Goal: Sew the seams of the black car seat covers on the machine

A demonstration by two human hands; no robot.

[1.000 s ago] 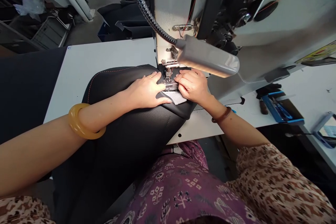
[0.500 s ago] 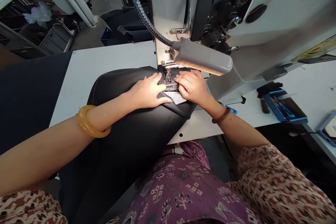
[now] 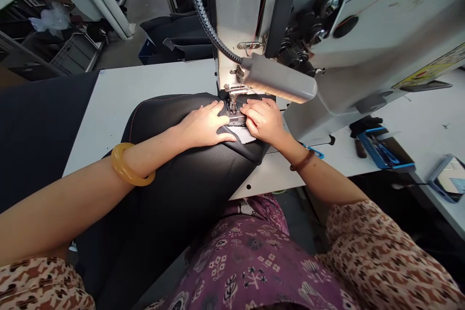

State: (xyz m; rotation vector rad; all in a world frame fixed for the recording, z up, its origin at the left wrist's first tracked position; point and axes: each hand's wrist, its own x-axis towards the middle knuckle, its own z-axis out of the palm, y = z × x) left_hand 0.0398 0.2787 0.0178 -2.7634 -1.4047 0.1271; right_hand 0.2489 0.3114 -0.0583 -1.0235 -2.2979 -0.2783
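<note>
A black leather-like cover (image 3: 189, 179) with orange topstitching and a perforated panel lies across the machine bed and hangs toward my lap. Flat on its upper surface rests my left hand (image 3: 203, 127), fingers stretched out and thumb apart, just left of the presser foot (image 3: 233, 105). On the other side of the foot, my right hand (image 3: 266, 120) has its fingers curled and pinching the cover's edge. Between the hands, a pale grey piece of lining (image 3: 242, 134) shows below the metal plate. The needle point is too small to make out.
The sewing machine (image 3: 238, 9) rises ahead, with a grey lamp (image 3: 281, 80) on a flexible neck over my right hand. Blue-handled snips lie right of my wrist. Farther right are a blue tray (image 3: 385, 147) with tools and a small device (image 3: 448, 177). Dark pieces (image 3: 178, 34) are stacked behind.
The view has shifted slightly, so the machine's right side and tray appear farther left. Both hands keep nearly the same place on the cover beside the presser foot.
</note>
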